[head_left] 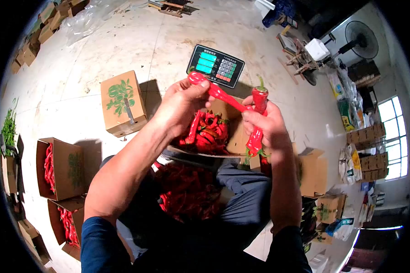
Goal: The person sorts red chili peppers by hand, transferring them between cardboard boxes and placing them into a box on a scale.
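My left hand (180, 103) is closed on one end of a long red chili pepper (222, 94), whose other end reaches to my right hand (271, 122). More red chili peppers (259, 98) are gripped in my right hand, with green stems showing above and below the fingers. Below both hands stands an open cardboard box (237, 139) with a heap of red chili peppers (207, 136) in it. Closer to my body, between my legs, lies a larger pile of red chili peppers (184, 189). Just beyond my hands is the lit panel of a digital scale (225, 68).
A closed cardboard box (111, 91) with a green leaf print stands on the left, a dark strip-like tool on it. Further left, open boxes (77, 170) hold red peppers. At right are an open carton (313, 173), a fan (361, 40) and stacked boxes (366, 136).
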Demonstrator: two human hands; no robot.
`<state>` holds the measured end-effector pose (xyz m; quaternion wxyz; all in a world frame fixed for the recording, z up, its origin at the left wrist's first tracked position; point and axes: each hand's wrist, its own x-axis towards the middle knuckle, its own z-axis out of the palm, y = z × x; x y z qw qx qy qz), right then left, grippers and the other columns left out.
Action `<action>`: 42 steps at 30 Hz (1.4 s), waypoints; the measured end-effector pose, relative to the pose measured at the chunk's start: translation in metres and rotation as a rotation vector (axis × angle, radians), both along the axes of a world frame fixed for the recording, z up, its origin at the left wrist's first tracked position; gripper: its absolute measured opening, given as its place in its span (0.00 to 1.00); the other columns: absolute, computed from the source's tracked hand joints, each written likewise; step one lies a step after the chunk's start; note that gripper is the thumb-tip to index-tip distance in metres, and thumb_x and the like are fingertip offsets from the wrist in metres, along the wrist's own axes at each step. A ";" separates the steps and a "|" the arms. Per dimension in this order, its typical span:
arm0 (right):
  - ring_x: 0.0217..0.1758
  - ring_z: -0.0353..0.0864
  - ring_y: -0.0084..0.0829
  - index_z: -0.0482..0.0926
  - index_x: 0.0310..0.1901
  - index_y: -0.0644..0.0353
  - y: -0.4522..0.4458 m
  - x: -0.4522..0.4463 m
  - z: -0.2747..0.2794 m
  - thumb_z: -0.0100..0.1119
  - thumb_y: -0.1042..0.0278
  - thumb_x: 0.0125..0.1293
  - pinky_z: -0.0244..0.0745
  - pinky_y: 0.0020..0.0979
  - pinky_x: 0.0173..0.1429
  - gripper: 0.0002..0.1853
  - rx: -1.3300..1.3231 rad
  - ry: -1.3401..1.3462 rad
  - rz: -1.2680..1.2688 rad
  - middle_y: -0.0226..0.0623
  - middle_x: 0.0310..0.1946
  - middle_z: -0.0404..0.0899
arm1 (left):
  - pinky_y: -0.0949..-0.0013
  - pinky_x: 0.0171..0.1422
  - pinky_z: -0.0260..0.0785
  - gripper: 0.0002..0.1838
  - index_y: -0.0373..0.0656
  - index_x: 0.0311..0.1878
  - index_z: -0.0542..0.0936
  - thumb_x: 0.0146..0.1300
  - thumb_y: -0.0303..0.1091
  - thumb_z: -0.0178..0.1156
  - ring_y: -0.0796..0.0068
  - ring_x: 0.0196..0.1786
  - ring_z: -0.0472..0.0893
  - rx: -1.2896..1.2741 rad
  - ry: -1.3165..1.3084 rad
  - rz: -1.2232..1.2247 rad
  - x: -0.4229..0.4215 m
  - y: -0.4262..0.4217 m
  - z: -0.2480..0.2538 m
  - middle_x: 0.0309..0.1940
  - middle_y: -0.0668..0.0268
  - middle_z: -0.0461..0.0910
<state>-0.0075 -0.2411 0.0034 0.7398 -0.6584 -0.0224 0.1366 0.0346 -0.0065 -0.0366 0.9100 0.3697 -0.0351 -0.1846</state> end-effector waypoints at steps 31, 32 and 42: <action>0.22 0.71 0.17 0.78 0.44 0.63 0.000 -0.002 -0.018 0.64 0.67 0.69 0.66 0.22 0.25 0.10 -0.107 -0.219 -0.295 0.26 0.25 0.74 | 0.67 0.54 0.77 0.17 0.40 0.60 0.73 0.69 0.22 0.58 0.68 0.50 0.82 0.060 -0.033 0.005 -0.005 -0.011 -0.005 0.50 0.56 0.81; 0.22 0.71 0.17 0.78 0.44 0.63 0.001 -0.002 -0.017 0.64 0.67 0.69 0.67 0.22 0.25 0.10 -0.077 -0.195 -0.294 0.26 0.25 0.74 | 0.68 0.53 0.77 0.16 0.39 0.59 0.73 0.69 0.22 0.57 0.68 0.47 0.82 0.063 -0.045 0.023 -0.006 -0.013 -0.004 0.47 0.56 0.81; 0.21 0.71 0.17 0.78 0.48 0.62 0.003 -0.001 -0.015 0.64 0.69 0.68 0.68 0.22 0.26 0.11 0.012 -0.164 -0.323 0.27 0.27 0.75 | 0.65 0.58 0.77 0.19 0.37 0.60 0.72 0.67 0.22 0.61 0.66 0.52 0.83 -0.012 -0.045 0.053 -0.008 -0.016 -0.002 0.46 0.56 0.83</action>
